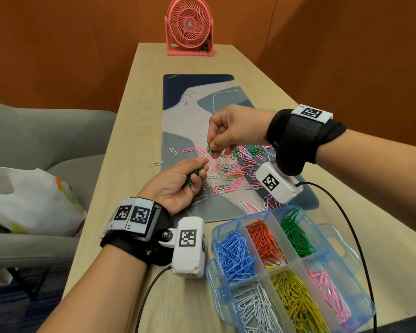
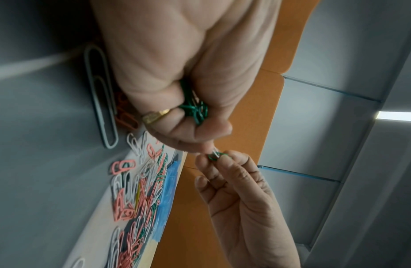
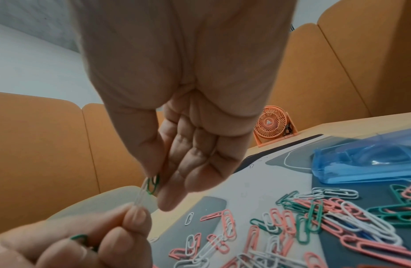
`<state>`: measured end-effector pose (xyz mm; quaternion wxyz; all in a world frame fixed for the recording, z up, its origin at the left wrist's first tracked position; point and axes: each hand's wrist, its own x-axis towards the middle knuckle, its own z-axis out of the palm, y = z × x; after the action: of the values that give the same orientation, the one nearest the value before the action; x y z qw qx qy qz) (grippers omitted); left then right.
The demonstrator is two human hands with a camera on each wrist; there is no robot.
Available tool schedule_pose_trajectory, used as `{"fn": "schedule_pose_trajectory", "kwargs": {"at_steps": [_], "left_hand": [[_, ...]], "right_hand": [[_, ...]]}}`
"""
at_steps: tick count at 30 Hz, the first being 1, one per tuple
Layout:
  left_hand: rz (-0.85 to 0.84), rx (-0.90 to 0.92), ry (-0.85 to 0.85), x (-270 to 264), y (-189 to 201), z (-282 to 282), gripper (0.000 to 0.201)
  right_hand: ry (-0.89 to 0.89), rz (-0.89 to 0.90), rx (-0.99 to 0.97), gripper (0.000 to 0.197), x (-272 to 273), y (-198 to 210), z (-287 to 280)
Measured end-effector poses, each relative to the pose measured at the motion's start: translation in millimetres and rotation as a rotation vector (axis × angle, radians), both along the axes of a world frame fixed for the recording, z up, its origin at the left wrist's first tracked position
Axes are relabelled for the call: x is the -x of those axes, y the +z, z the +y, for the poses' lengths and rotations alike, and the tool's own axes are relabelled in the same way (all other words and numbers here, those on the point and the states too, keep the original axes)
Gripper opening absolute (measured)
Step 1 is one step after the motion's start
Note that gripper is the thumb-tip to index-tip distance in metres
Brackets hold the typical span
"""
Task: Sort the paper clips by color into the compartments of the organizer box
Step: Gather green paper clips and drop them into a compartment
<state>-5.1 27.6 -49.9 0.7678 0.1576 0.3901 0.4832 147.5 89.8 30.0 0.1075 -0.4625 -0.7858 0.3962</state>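
**Item: green clip hooked to a white clip, held between both hands above the mat**

- Right hand (image 1: 235, 131): raised over the desk mat (image 1: 178, 111), thumb and forefinger pinching a green paper clip (image 3: 153, 184); the remaining fingers hang relaxed.
- Left hand (image 1: 178, 183): lower and nearer the body, clenched around a bunch of green clips (image 2: 194, 108) in the palm, while its fingertips (image 3: 136, 216) pinch a white clip (image 3: 142, 190).
- Key relation: the white clip's long axis runs straight between the two pinches, its upper end interlocked with the green clip. The hands lie almost touching, right above left. Separation appears to call for sliding the two clips apart along that axis, not pulling sideways.
- Loose clip pile (image 1: 233, 167): mostly pink, white and green, spread on the mat just right of and below the hands.
- Organizer box (image 1: 346, 258): on the counter (image 1: 130, 131), near the body, right of the left wrist. Green compartment (image 1: 296, 234) at its far right corner, nearer the right hand; white compartment (image 1: 252, 308) at the near side.
- Judgement: sorting well advanced; every compartment holds clips.
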Motion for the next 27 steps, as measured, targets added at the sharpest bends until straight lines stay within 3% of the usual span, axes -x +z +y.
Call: {"fn": "schedule_pose_trajectory", "kwargs": {"at_steps": [13,27], "left_hand": [[0.14,-0.102,-0.08,-0.3,0.9,-3.4,0.013],[0.144,-0.121,-0.073,-0.5,-0.7,-2.7,0.012]], "right_hand": [[0.026,-0.013,0.051,0.012,1.9,-2.2,0.9],[-0.03,-0.048,0.0,0.013,0.7,-1.6,3.1]]}}
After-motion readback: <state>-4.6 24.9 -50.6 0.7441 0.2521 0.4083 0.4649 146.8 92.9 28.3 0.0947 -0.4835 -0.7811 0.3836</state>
